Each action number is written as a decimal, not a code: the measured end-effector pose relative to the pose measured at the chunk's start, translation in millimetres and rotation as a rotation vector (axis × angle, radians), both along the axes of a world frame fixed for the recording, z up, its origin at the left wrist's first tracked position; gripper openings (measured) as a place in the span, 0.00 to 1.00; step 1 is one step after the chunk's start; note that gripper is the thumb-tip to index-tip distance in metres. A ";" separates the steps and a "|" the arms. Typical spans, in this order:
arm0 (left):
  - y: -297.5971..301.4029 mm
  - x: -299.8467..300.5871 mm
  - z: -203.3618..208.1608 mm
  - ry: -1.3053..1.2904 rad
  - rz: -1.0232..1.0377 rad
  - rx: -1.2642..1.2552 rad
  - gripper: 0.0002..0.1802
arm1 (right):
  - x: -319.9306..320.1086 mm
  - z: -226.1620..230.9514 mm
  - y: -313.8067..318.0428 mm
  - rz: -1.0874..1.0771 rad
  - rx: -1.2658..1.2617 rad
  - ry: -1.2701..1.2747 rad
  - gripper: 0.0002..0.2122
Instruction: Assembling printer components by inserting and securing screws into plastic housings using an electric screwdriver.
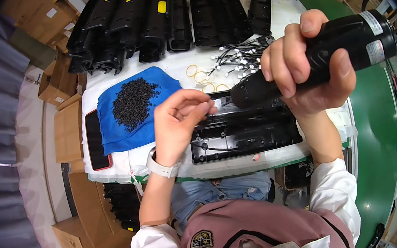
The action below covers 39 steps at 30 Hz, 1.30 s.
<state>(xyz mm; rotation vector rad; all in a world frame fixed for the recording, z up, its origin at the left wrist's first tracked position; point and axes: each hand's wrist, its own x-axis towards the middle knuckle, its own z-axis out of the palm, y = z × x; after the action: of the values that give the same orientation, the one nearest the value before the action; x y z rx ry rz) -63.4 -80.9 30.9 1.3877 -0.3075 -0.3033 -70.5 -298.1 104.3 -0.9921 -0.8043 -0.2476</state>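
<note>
My right hand (300, 62) is wrapped round a thick black electric screwdriver (347, 43), held tilted with its nose down and to the left. Close to that nose, my left hand (181, 116) pinches thumb and fingers together; whatever lies between them is too small to make out. Beneath both hands, a glossy black plastic housing (264, 138) rests on the white table, with a dark cable running along its inside. To the left, a heap of small black screws (134, 102) lies on a blue cloth (116, 139).
Several black plastic housings (220, 17) line the table's far side, some with yellow labels. White-tipped black wires (237, 59) and rubber bands (200, 76) lie nearer. A red-edged phone (97, 141) lies by the left edge. Cardboard boxes (87, 207) stand left of the table.
</note>
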 end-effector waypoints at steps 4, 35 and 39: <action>-10.0 -9.0 1.3 -0.005 -0.095 -0.030 0.10 | 3.5 -0.2 -1.7 0.064 0.103 0.009 0.22; -9.0 -14.3 -16.5 -0.726 -0.053 0.681 0.16 | 24.6 -22.8 18.7 -0.256 -0.192 0.267 0.14; -10.9 -14.9 -24.0 -0.747 -0.078 0.677 0.10 | 26.7 -28.4 20.6 -0.267 -0.236 0.276 0.14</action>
<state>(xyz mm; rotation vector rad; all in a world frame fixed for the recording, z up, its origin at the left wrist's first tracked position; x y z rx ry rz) -78.4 -91.8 6.9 2.1367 -0.9373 0.0815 -43.8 -277.5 75.9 -1.3263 -0.4538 -0.2413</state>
